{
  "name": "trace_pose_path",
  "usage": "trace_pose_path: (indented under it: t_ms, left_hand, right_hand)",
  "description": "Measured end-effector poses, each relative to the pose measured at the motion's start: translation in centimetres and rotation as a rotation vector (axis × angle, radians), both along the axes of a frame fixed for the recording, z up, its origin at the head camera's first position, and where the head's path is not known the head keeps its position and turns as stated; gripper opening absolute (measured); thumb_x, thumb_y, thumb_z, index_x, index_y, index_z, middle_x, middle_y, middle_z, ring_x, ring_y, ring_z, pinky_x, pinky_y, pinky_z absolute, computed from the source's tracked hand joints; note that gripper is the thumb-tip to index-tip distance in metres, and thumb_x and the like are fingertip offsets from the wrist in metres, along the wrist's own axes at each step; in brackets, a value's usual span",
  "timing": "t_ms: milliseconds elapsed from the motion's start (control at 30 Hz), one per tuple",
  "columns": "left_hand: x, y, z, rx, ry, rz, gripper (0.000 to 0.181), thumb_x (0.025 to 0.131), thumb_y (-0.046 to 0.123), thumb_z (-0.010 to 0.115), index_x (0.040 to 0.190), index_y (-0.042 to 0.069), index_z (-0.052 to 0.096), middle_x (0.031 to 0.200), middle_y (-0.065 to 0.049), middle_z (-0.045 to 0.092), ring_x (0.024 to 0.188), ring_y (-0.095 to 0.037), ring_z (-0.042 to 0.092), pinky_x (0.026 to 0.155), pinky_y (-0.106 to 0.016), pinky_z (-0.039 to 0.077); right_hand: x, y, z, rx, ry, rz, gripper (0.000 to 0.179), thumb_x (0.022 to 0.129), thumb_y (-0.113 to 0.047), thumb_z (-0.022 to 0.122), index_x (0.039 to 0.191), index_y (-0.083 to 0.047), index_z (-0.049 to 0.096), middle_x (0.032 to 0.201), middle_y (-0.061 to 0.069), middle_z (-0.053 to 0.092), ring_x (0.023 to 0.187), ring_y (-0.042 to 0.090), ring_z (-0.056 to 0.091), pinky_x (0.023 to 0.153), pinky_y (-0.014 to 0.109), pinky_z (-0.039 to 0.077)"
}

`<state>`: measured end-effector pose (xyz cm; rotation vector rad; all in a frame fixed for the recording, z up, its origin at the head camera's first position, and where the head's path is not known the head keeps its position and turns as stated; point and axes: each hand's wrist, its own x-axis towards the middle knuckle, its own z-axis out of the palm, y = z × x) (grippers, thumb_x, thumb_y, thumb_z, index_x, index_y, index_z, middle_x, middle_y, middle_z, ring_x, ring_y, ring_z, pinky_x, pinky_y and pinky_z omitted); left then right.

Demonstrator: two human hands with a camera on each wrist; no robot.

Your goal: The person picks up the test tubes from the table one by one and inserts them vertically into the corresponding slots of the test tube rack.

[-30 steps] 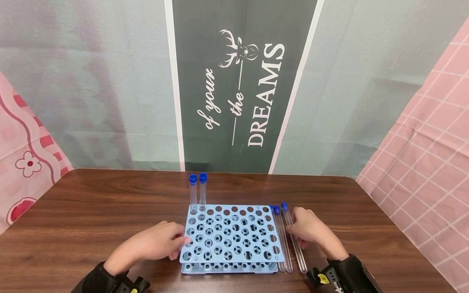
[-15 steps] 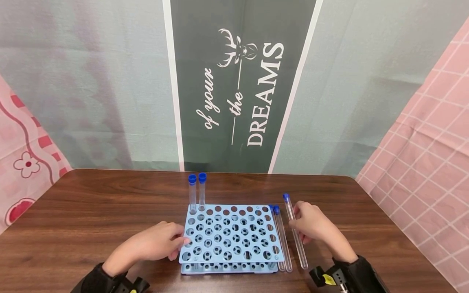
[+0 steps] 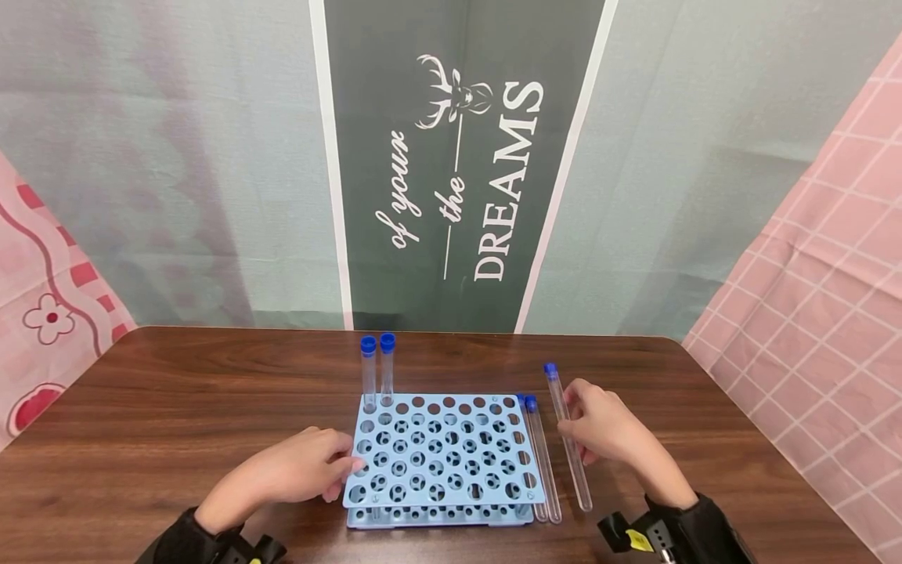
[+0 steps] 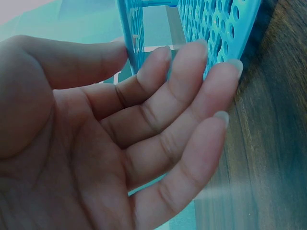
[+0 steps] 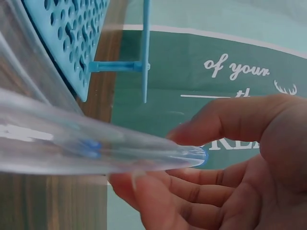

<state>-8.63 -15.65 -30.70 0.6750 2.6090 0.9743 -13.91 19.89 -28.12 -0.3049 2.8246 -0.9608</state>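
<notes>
My right hand (image 3: 599, 423) pinches a clear test tube (image 3: 568, 439) with a blue cap between thumb and fingers, right of the rack. The tube slants, cap end farthest from me; in the right wrist view the test tube (image 5: 96, 148) crosses close to the camera. My left hand (image 3: 310, 464) holds the left edge of the light blue test tube rack (image 3: 444, 500). In the left wrist view, the thumb (image 4: 91, 62) touches the upper plate and the other fingers curl beside the gap between plates. Two blue-capped test tubes (image 3: 369, 380) stand in the rack's far-left holes.
Two more capped test tubes (image 3: 541, 458) lie side by side along the rack's right edge. The brown wooden table (image 3: 211, 376) extends behind and to both sides, up to a printed curtain (image 3: 451, 305) at its far edge.
My right hand has raised the test tube slightly and shifted it away from me, apart from the two lying tubes. My left hand and the rack have stayed in place.
</notes>
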Motion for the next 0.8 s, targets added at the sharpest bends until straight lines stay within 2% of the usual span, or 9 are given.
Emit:
trace_pose_path:
  t_ms: [500, 800]
  left_hand:
    - [0.0, 0.0, 0.0, -0.012, 0.004, -0.002, 0.028, 0.093, 0.024, 0.053, 0.067, 0.012, 0.053, 0.051, 0.009, 0.049, 0.046, -0.003, 0.041, 0.048, -0.022, 0.035]
    - [0.0, 0.0, 0.1, -0.012, -0.001, -0.005, 0.028, 0.093, 0.024, 0.053, 0.067, 0.013, 0.052, 0.051, 0.009, 0.049, 0.046, -0.003, 0.041, 0.047, -0.022, 0.035]
  right_hand:
    - [0.6, 0.4, 1.2, -0.071, 0.022, 0.051, 0.028, 0.078, 0.003, 0.059, 0.103, 0.003, 0.046, 0.063, 0.005, 0.050, 0.045, 0.018, 0.052, 0.044, 0.029, 0.048]
    - [0.7, 0.5, 1.6, -0.145, 0.039, 0.075, 0.029, 0.077, 0.005, 0.056, 0.101, 0.002, 0.042, 0.067, 0.006, 0.051, 0.046, 0.019, 0.054, 0.046, 0.032, 0.049]
